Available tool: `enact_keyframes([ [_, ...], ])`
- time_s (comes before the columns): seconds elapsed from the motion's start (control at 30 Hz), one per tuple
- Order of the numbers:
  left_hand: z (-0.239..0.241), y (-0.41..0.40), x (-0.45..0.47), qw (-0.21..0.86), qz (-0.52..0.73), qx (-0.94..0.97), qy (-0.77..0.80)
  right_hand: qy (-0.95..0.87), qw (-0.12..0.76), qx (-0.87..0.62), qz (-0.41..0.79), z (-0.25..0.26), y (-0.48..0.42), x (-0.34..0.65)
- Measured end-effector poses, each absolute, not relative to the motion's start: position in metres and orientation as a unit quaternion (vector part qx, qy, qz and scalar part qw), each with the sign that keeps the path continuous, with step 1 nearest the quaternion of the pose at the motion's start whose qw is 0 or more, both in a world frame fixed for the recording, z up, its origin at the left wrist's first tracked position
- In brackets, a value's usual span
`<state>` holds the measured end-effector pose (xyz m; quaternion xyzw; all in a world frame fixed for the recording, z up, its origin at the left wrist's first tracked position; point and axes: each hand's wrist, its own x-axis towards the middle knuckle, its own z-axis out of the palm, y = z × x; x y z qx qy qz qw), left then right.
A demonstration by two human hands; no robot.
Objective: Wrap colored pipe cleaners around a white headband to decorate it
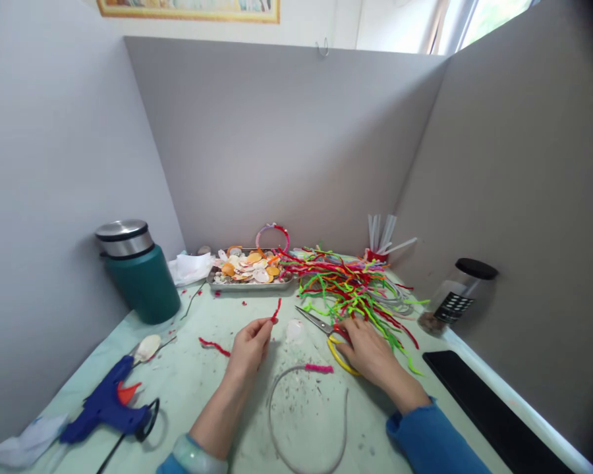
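My left hand (251, 342) is closed in a pinch on a short red pipe cleaner (277, 308), whose end sticks up past the fingertips. My right hand (366, 347) lies over the handles of a pair of scissors (346, 352) with red and yellow grips. The blades rest on the table, pointing up and left. Between my forearms lies a grey open hoop (271, 411) with a pink fuzzy wrap (319, 368) at one end. Another short red pipe cleaner piece (214, 345) lies left of my left hand.
Behind my right hand spreads a heap of colourful pipe cleaners (346, 280). A metal tray (250, 287) holds shell-like discs. A blue glue gun (109, 405) and a green flask (145, 283) stand left. A jar (452, 299) and black strip (484, 408) are right. Grey panels enclose the table.
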<state>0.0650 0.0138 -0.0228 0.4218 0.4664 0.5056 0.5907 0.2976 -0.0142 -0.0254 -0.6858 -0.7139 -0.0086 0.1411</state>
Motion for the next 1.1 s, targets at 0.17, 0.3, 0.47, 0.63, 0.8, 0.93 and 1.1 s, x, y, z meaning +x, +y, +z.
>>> enact_keyframes([
  [0.17, -0.028, 0.018, 0.062, 0.606, 0.522, 0.402, 0.446, -0.716, 0.156, -0.68, 0.015, -0.021, -0.015, 0.299],
  [0.3, -0.03, 0.02, 0.061, 0.603, 0.533, 0.403, 0.436, -0.695, 0.253, -0.668, 0.082, -0.021, -0.01, 0.307],
  [0.47, -0.028, 0.019, 0.06, 0.609, 0.547, 0.387, 0.425, -0.574, 0.426, -0.615, 0.333, -0.016, -0.007, 0.307],
  [0.63, -0.027, 0.02, 0.058, 0.632, 0.547, 0.363, 0.412, -0.489, 0.428, -0.507, 0.566, -0.01, -0.018, 0.295],
  [0.8, -0.027, 0.021, 0.056, 0.646, 0.551, 0.34, 0.405, -0.589, 0.411, -0.508, 0.476, -0.012, -0.02, 0.286],
  [0.93, -0.025, 0.021, 0.057, 0.658, 0.554, 0.32, 0.398, -0.721, 0.36, -0.527, 0.272, -0.013, -0.022, 0.276],
  [1.1, -0.024, 0.02, 0.057, 0.668, 0.561, 0.305, 0.383, -0.777, 0.298, -0.548, 0.079, -0.02, -0.023, 0.27],
])
